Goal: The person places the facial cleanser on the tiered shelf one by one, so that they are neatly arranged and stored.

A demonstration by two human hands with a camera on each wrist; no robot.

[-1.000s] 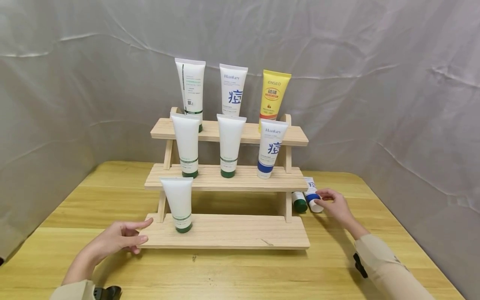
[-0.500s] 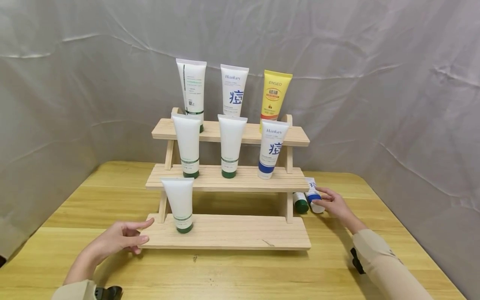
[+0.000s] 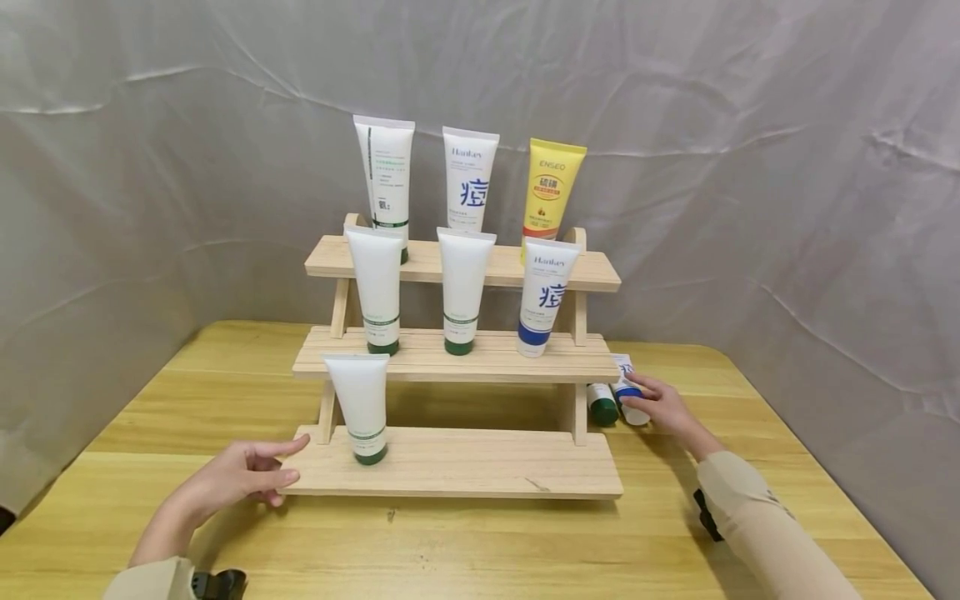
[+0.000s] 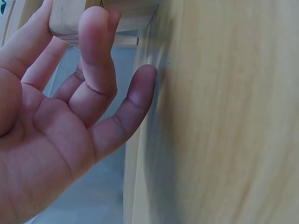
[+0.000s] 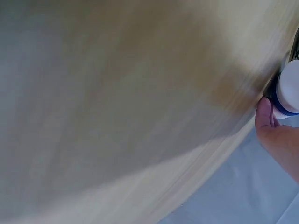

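My right hand holds a white tube with a blue band, lying on the table right of a wooden display stand. In the right wrist view, thumb and fingers sit against the tube's side beside its round white cap. A second lying tube, green-capped, touches or nearly touches it, partly behind the stand. My left hand grips the left end of the stand's bottom shelf; the left wrist view shows fingers around the shelf end. One white tube with a green cap stands on that shelf.
The middle shelf bears two white green-capped tubes and a blue-banded one. On the top shelf stand two white tubes and a yellow one. Grey cloth hangs behind the table.
My right hand and forearm have shifted slightly left, the fingers reaching further over the blue-banded tube. My left hand stays at the shelf end.
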